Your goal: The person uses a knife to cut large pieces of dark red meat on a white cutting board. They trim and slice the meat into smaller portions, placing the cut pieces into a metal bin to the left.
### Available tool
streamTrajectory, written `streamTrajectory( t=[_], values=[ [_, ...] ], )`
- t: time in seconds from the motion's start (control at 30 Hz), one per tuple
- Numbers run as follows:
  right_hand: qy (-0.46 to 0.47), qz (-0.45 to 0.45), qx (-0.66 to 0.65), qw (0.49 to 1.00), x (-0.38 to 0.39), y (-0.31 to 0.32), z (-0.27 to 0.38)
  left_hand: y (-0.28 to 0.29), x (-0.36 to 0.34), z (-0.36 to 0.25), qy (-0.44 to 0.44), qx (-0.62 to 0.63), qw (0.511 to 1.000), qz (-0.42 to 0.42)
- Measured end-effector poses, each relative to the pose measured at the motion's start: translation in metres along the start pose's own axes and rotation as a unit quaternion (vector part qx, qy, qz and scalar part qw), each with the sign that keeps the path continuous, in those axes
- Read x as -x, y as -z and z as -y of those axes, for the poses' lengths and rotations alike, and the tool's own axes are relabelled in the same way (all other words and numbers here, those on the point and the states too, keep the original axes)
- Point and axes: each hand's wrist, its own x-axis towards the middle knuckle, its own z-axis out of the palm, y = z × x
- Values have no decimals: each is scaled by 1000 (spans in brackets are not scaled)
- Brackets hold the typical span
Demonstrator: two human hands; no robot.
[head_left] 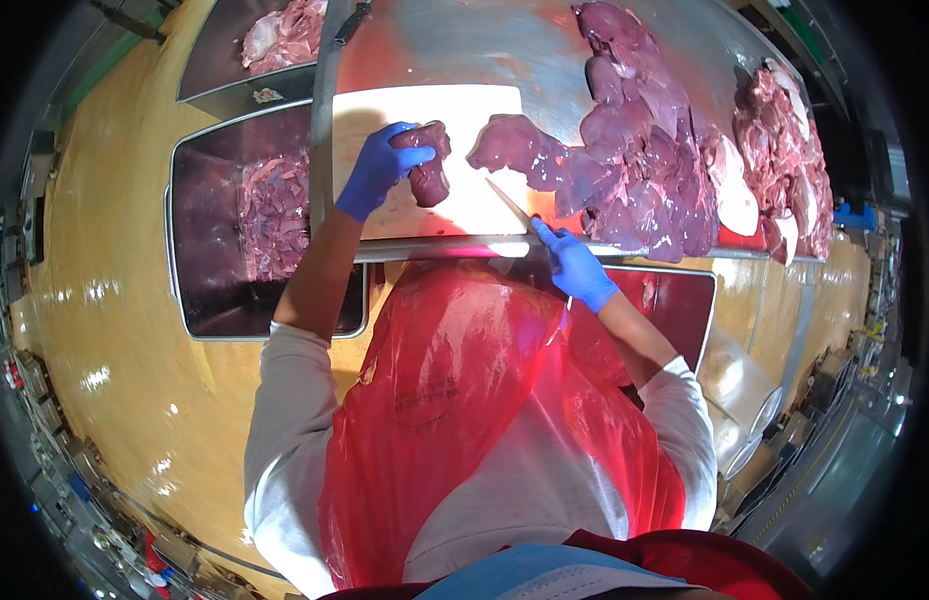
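My left hand (381, 170), in a blue glove, grips a dark piece of liver (431, 175) above the left part of a white cutting board (384, 112). In my blue-gloved right hand (572, 262) is the handle of a knife (507, 200), near the table's front edge. Its blade points up and left over the board, apart from the held piece. Another liver (511, 145) lies across the board's right edge, beyond the blade. It joins a large heap of livers (649, 140) on the metal table (464, 45).
Left of the table stands a metal tub (174, 240) with cut dark meat inside. A second metal bin (209, 75) behind it holds paler meat. Pale, fatty meat (784, 150) lies at the table's right end. A dark-handled tool (353, 24) rests at the far left corner.
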Motion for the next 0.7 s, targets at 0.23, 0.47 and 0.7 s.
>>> streamTrajectory(
  t=[0.23,0.47,0.7],
  values=[
    [48,-119,-81,988,-23,8,38,64,-26,78,112,80,990,-7],
    [63,-57,32,996,-81,2,89,38,-30,84,73,-120,982,-129],
    [-18,-31,86,996,-183,-6,148,22,-24,59,61,-224,960,-154]
  ],
)
